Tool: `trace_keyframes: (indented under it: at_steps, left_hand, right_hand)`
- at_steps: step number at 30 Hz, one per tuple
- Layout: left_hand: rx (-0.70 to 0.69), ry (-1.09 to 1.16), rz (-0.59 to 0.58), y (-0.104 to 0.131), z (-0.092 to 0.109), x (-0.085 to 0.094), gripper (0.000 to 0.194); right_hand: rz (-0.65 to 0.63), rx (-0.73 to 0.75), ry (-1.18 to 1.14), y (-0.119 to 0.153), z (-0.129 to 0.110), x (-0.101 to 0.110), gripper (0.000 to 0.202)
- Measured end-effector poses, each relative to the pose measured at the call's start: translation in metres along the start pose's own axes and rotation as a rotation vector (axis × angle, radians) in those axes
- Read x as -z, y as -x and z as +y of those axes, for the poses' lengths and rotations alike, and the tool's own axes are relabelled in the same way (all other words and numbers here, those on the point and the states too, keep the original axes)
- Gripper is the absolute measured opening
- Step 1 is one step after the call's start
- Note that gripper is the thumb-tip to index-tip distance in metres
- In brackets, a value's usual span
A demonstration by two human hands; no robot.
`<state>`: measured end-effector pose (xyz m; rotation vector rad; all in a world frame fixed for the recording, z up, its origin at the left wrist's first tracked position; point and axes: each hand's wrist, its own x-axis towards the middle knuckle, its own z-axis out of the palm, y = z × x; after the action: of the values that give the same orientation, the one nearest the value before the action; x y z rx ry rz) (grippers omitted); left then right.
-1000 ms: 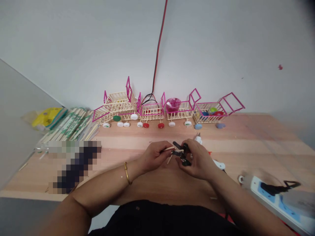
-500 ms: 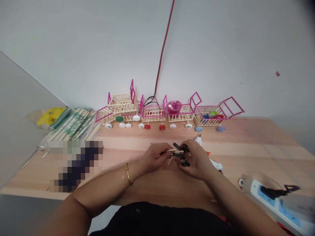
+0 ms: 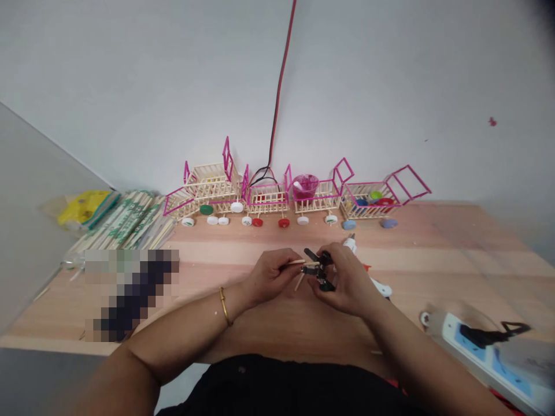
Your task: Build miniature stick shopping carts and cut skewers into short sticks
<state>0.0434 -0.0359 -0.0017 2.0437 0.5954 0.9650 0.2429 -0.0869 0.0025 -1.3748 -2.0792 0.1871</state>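
Wall: pale grey (image 3: 368, 86), a red-and-black cable (image 3: 281, 81) hanging down it to behind the carts.
Tabletop: wood-grained (image 3: 455, 248), spanning the view below the wall.
Cart row: small stick-built carts (image 3: 266, 199) along the back edge, pink-trimmed, bottle-cap wheels in white, green, red and blue; at the left end one sits atop another. Rightmost cart holds coloured caps (image 3: 375, 197).
Stick packs: pale sticks in green-printed wrapping (image 3: 125, 216), back left.
Power strip: white with blue sockets (image 3: 505, 367), near right, black plug (image 3: 481, 335) inserted.
Right hand (image 3: 347, 280): over mid-tabletop, grip wrapped around the tool's handles.
Left hand (image 3: 275, 274): just left of the tool, grip narrow, thumb and fingers pinching a pale stick.
Yellow packet: beside the stick packs (image 3: 82, 208).
Glue gun: white, on the tabletop behind the right hand (image 3: 349, 245), partly hidden.
Purple cup: inside a cart right of centre (image 3: 305, 188).
Black tool: between the hands (image 3: 321, 270), its head toward the left hand.
Bracelet: gold, left wrist (image 3: 224, 306).
Pale stick: from left fingers toward the tool (image 3: 297, 262); contact unclear.
Second stick: slanting just below (image 3: 299, 282); can't tell what supports it.
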Motion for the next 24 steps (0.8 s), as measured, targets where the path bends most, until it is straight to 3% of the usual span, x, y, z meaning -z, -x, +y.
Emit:
trace_keyframes:
  at_steps: [10, 16, 19, 24]
  left_hand:
    - [-0.075, -0.063, 0.083, 0.001, -0.002, -0.001, 0.016]
    - [-0.026, -0.083, 0.151, 0.0, -0.004, 0.001, 0.018]
    - [-0.035, -0.113, 0.076, 0.001, -0.009, 0.0, 0.022]
    - [-0.067, -0.272, -0.197, 0.002, -0.013, -0.004, 0.023]
  right_hand:
    - [-0.004, 0.011, 0.009, 0.001, 0.002, -0.001, 0.04]
    - [0.113, -0.129, -0.081, 0.0, 0.0, 0.003, 0.039]
    - [0.161, -0.144, -0.1, 0.0, 0.0, 0.004, 0.041]
    - [0.134, -0.108, -0.068, 0.004, 0.003, -0.001, 0.046]
